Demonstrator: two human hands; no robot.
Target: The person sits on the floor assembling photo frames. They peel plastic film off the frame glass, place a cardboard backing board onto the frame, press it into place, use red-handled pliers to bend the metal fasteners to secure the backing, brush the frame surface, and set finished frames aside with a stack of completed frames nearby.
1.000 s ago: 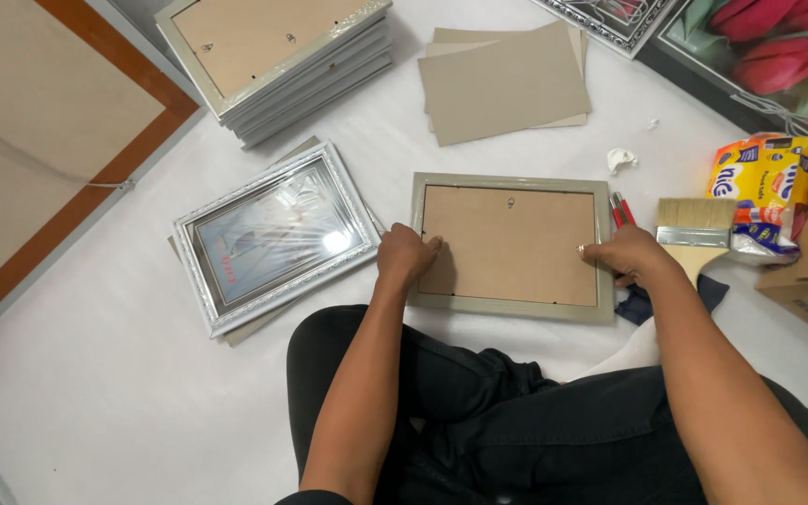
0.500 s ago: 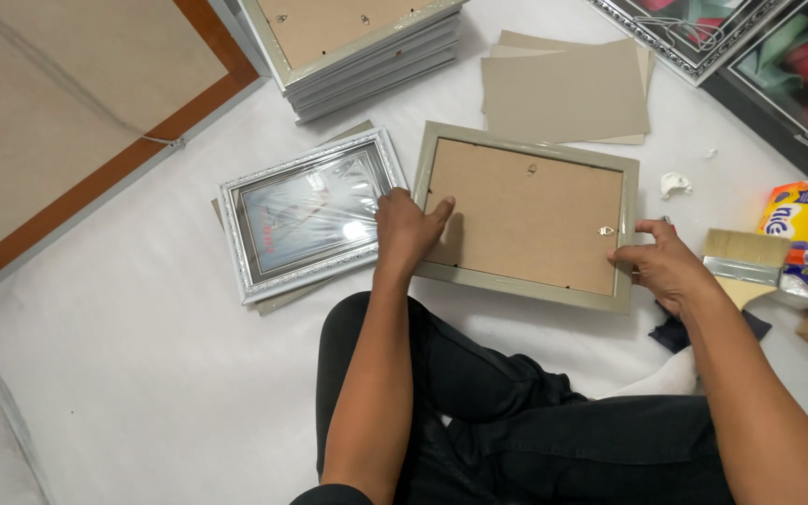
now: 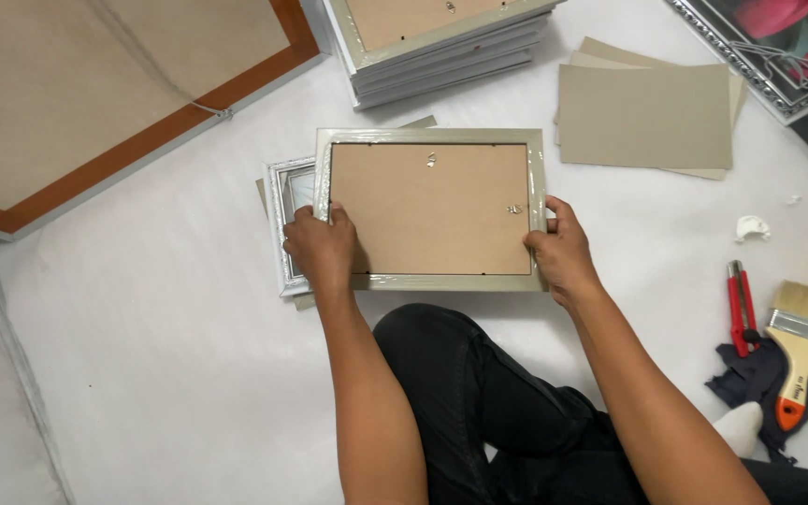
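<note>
In the head view, both hands hold a picture frame [image 3: 430, 208] with its brown backing board facing up. The left hand [image 3: 322, 248] has its grip clamped on the frame's lower left corner, and the right hand [image 3: 561, 251] has its grip clamped on the right edge, thumb on top.

A second ago the frame lay flat on the white floor [image 3: 142, 374] in front of the person's knees, with the hands pressing on it. Now it is carried to the left and sits over the second frame [image 3: 287, 224], a silver one with its glass side up, covering most of it. So the work on the backing looks done, and the frame seems to be going onto that pile.

Nearby lie a stack of frames [image 3: 441, 42], grey boards [image 3: 647, 114], red pliers [image 3: 739, 297] and a wide brush [image 3: 804, 341].
</note>
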